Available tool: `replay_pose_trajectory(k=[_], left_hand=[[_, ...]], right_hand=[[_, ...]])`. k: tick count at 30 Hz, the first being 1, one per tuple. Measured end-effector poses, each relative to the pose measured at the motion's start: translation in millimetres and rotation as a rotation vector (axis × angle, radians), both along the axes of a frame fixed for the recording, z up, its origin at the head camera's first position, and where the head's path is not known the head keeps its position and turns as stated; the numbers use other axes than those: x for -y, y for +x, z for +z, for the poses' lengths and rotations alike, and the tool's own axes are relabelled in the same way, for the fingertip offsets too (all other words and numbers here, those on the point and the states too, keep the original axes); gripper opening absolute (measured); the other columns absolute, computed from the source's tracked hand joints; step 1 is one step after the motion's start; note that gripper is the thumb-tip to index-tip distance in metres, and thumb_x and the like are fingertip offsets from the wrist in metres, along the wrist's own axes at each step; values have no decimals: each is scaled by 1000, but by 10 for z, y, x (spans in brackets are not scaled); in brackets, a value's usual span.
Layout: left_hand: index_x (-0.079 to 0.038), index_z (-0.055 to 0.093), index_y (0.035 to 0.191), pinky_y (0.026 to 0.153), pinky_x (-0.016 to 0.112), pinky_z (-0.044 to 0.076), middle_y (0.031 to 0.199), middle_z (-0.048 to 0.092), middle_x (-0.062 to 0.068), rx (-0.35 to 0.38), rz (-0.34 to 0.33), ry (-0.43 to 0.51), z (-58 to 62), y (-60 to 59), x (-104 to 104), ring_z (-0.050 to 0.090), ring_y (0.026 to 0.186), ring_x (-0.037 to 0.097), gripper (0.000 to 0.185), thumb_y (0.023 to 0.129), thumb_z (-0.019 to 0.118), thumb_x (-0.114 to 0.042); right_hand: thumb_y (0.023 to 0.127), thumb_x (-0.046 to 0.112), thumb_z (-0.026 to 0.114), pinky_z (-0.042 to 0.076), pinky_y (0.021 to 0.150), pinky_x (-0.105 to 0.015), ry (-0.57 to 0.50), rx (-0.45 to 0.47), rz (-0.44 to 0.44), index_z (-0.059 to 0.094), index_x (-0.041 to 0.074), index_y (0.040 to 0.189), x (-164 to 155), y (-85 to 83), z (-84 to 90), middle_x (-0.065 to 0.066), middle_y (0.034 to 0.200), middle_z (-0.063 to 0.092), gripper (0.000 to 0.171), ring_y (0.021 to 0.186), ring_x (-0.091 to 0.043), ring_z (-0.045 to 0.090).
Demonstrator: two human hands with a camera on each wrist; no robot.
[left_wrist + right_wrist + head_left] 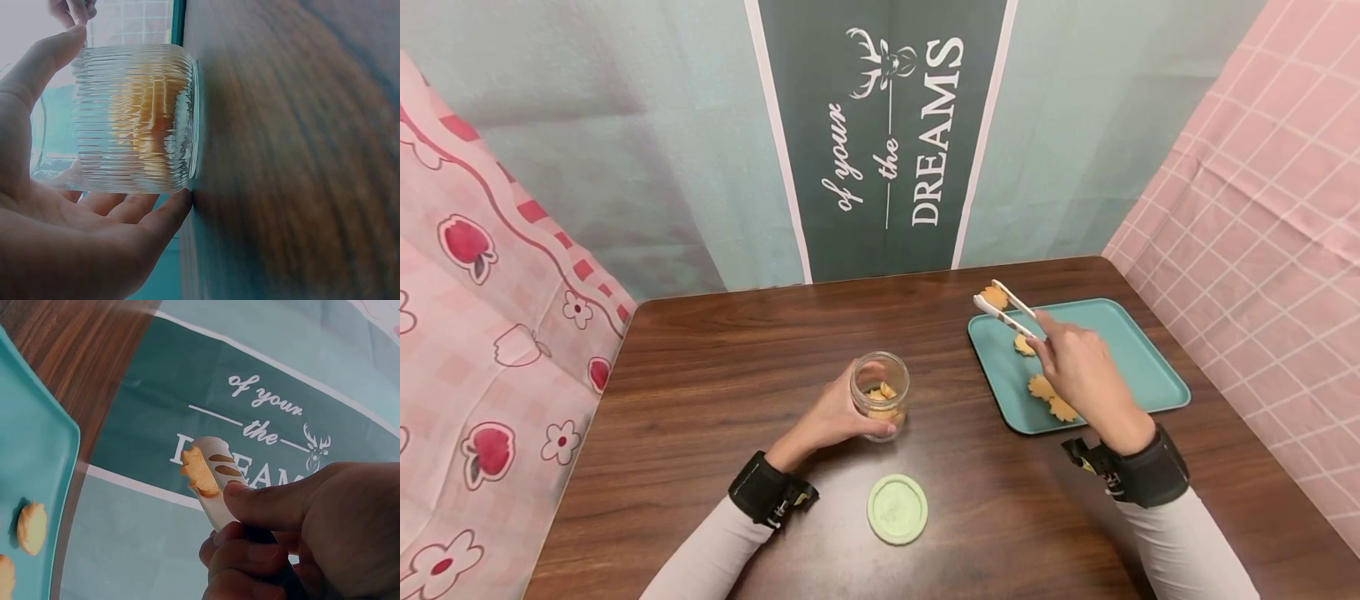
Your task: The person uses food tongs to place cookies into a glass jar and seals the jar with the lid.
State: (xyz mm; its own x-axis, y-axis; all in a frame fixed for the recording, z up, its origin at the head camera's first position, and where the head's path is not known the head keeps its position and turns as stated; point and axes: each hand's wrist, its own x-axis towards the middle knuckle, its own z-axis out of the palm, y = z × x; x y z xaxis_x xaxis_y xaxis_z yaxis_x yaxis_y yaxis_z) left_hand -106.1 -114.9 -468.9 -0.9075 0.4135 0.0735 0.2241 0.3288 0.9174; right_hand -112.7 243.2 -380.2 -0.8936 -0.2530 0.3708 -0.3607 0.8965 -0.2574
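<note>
The right hand [1086, 367] is gripping a pair of white two-armed tongs [1003, 317], whose tips are pinching a golden-brown, scalloped biscuit [995, 297] near the far left corner of a rectangular teal tray [1131, 350]. The left hand [838, 412] is curling round a clear ribbed glass jar [94, 125], which is standing on the brown wood-grain tabletop [737, 350] to the left of the tray. The step in hand appears to be the transfer of this biscuit from tray to jar; the next move is probably calling for bringing the tongs leftward over the jar's mouth and loosening them there, with the left hand steadying the glass. The tongs' long axis is slanting leftward and away from the person, tips leading. The jar's long axis is running vertically, its uncovered mouth facing upward, with several biscuits already lying inside. Other scalloped biscuits [1041, 387] are resting on the tray's left part, and a pale green round lid [897, 509] is lying flat on the jar's near side, apart from it.
</note>
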Motion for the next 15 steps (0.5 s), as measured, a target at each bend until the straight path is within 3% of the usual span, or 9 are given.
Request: replay_pose_trajectory(k=[7,15], left_hand=[[-8,52,143,114,49,45,140,65,11,6,2,-17,-10,-11,0,62,128,26,91,67,101,-18],[-9,52,145,115,48,44,141,65,9,5,11,-18,-19,-15,-4,62,129,24,92,67,101,-16]], right_hand=[[101,6,70,33,50,-34,-7,-15,25,59,-13,138,60,21,6,-8,67,53,43,55,-19,43],[99,4,72,39,52,-38,-8,-57,63,61,-12,137,141,83,35,-8,68,56,43,56,-20,47]])
